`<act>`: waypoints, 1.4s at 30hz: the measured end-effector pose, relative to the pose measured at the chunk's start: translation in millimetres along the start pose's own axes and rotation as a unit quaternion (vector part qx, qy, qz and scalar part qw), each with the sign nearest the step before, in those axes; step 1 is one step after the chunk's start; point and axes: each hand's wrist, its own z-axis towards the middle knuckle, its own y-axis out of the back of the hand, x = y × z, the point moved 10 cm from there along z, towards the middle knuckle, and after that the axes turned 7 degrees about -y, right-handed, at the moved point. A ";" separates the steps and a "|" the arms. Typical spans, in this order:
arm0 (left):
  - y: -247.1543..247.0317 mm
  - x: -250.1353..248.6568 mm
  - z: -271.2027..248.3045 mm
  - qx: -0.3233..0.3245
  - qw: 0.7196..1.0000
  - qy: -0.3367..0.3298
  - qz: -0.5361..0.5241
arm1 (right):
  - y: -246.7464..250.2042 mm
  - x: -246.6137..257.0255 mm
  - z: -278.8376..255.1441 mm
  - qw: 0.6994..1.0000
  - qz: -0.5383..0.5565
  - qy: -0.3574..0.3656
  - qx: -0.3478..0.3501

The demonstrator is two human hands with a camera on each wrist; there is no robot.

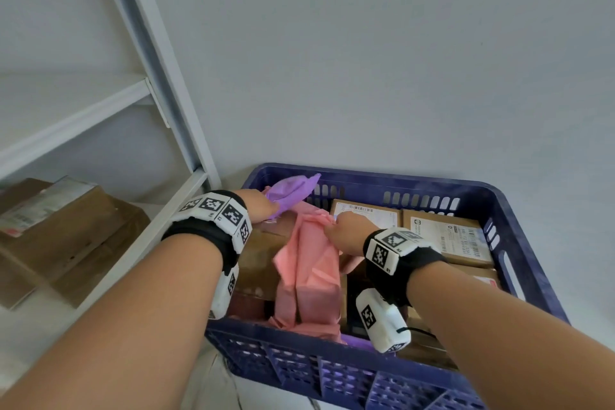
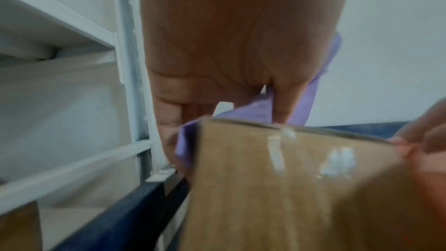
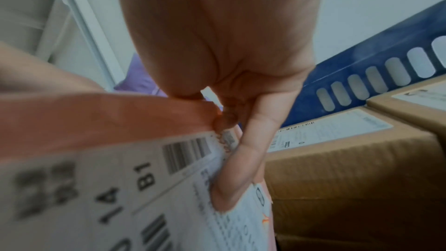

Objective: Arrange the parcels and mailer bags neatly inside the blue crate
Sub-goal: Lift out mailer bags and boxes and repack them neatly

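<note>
The blue crate [image 1: 519, 210] holds several brown parcels [image 1: 446, 236] with white labels along its right and far side. A pink mailer bag [image 1: 312, 270] lies crumpled across the middle of the crate. My right hand [image 1: 346, 230] pinches the bag's upper edge, thumb against fingers, by its white label [image 3: 144, 178]. My left hand [image 1: 263, 206] grips a purple mailer bag [image 1: 293, 190] at the crate's far left corner. The purple bag [image 2: 253, 114] sits between my left fingers, behind a brown box [image 2: 289, 188].
A white metal shelf rack [image 1: 159, 103] stands just left of the crate. Flat brown parcels [image 1: 66, 236] lie on its lower shelf. A plain pale wall rises right behind the crate.
</note>
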 end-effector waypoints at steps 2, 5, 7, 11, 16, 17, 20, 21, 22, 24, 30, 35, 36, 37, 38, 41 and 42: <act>-14.3 1.3 3.7 0.050 0.997 -0.029 -0.051 | -8.7 -9.6 2.1 0.998 0.031 -0.033 0.039; -30.3 8.5 0.6 0.079 0.994 -0.032 -0.067 | -27.7 -20.2 2.0 0.989 0.054 -0.067 0.121; -31.4 10.7 0.6 0.068 0.995 -0.027 -0.064 | -35.8 -29.6 0.5 0.978 0.088 -0.109 0.155; -32.7 9.8 -3.4 0.084 0.991 -0.027 -0.100 | -42.3 -34.0 0.5 0.974 0.075 -0.121 0.178; -26.5 10.0 -12.7 0.076 0.983 -0.022 -0.167 | -33.3 -29.3 -4.3 0.972 0.110 -0.120 0.170; -24.1 7.0 -15.9 0.085 0.981 -0.029 -0.169 | -30.5 -27.3 -6.0 0.971 0.122 -0.118 0.165; -9.8 0.2 -23.2 0.087 0.979 -0.043 -0.182 | -15.1 -15.8 -12.2 0.977 0.128 -0.094 0.144; -5.3 -2.4 -26.9 0.087 0.975 -0.046 -0.197 | -8.1 -9.2 -14.4 0.980 0.122 -0.072 0.136; -2.0 -2.7 -29.9 0.088 0.971 -0.041 -0.220 | 2.6 -2.8 -18.8 0.985 0.115 -0.057 0.117; 3.0 -1.3 -33.9 0.088 0.960 -0.021 -0.265 | 28.1 5.1 -31.6 0.995 0.064 -0.055 0.053; 25.9 -20.9 -48.4 0.066 0.928 -0.035 -0.364 | 85.7 33.4 -51.9 0.995 -0.084 0.017 -0.043; 53.8 -68.4 -61.3 0.034 0.916 -0.112 -0.385 | 155.0 26.7 -59.3 0.989 0.009 0.031 -0.142; 53.4 -81.0 -59.1 0.037 0.909 -0.123 -0.397 | 166.1 21.6 -61.3 0.986 -0.007 0.033 -0.163; 48.2 -93.8 -53.7 0.047 0.903 -0.129 -0.407 | 174.9 13.9 -63.5 0.983 -0.024 0.029 -0.179; 40.8 -107.0 -50.6 0.063 0.900 -0.132 -0.410 | 184.9 2.8 -62.7 0.978 -0.052 0.020 -0.199; 11.5 -146.3 -33.1 0.106 0.884 -0.148 -0.430 | 201.9 -39.2 -59.0 0.963 -0.145 -0.034 -0.224; 3.0 -160.6 -29.9 0.112 0.880 -0.155 -0.434 | 207.0 -53.9 -57.5 0.955 -0.174 -0.044 -0.235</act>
